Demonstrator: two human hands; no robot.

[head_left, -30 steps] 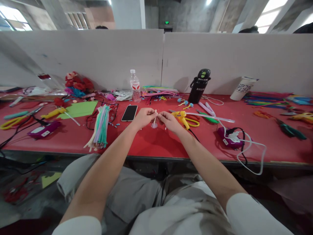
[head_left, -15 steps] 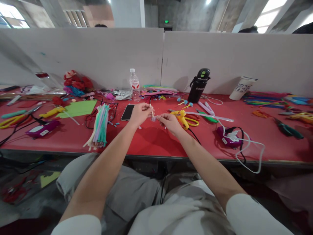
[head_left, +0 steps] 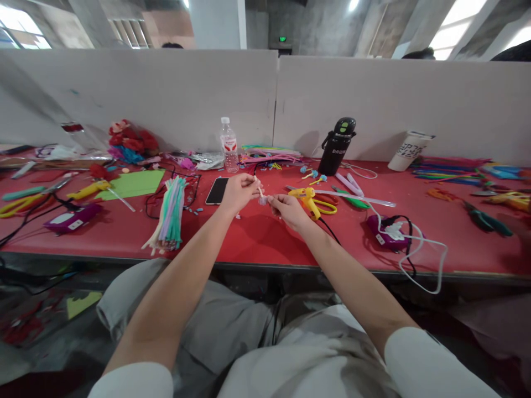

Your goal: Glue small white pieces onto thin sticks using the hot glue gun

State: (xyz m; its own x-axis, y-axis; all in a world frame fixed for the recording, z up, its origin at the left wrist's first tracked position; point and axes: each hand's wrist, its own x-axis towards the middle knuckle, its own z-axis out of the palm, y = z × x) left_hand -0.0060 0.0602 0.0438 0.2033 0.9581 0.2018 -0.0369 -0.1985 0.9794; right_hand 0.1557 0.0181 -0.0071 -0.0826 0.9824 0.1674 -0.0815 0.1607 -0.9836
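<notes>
The person wears a pale, near-white top [head_left: 307, 365], its cloth loose and creased, with soft grey shadows in the folds. The left sleeve [head_left: 133, 381] and right sleeve [head_left: 418, 348] are short, white and plain, with wide openings. A short dark strip shows at the rim of the right one, too small to tell what it is. Both forearms are uncovered, narrowing to slim wrists, and the left grip [head_left: 244, 190] and right grip [head_left: 288, 209] are bare as well. Below the near edge of the worktop [head_left: 265, 246] show loose, light grey trousers [head_left: 224, 320], wrinkled across the lap, with a broad rounded fold at the left knee.
</notes>
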